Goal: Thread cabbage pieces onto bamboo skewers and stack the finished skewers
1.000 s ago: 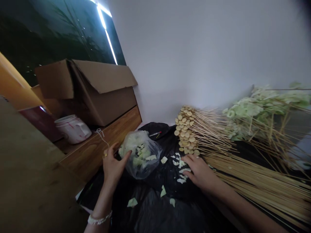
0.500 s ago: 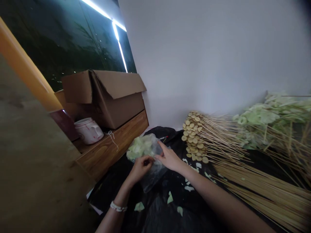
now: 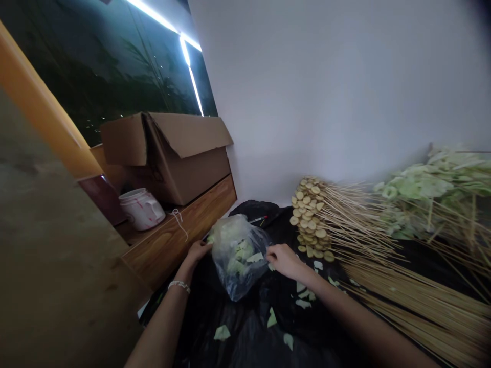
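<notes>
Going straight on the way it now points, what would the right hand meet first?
Likely the clear plastic bag, immediately left of the right hand; they may already be touching, though depth there is unclear.

Crumpled clear plastic bag (image 3: 235, 261) with pale-green leaf pieces (image 3: 244, 250) inside, on black sheeting (image 3: 245, 340).

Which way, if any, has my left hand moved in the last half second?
Yes: leftward, judged against the wooden ledge. Your left hand is now nearer to it, at the left side of the bag.
</notes>
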The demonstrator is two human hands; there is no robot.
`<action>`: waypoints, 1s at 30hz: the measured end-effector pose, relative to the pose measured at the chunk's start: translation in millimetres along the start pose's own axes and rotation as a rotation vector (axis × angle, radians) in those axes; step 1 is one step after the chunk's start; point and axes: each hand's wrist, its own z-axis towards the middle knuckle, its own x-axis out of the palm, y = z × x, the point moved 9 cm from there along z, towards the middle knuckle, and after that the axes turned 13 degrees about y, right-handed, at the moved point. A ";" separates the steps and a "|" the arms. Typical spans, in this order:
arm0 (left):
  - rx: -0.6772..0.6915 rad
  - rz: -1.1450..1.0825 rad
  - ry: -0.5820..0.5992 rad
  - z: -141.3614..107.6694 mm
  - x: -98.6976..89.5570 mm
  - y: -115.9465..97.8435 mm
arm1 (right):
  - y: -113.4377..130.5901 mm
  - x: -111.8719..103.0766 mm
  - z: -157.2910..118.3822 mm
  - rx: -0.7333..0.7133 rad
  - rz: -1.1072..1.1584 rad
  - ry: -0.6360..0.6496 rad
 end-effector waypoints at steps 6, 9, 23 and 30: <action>0.083 -0.109 -0.031 -0.9 2.5 -31.6 | -25.0 -36.8 -21.4 0.025 0.063 -0.120; 0.223 -0.140 -0.079 -13.9 -1.7 -69.8 | -38.0 -57.7 -32.5 0.046 0.092 -0.177; 0.967 0.287 0.171 -173.5 90.8 -147.8 | -27.1 -96.4 -40.8 0.019 0.048 -0.293; 0.333 0.522 0.008 -97.8 58.2 -66.0 | 21.6 -71.1 9.4 0.066 -0.168 -0.224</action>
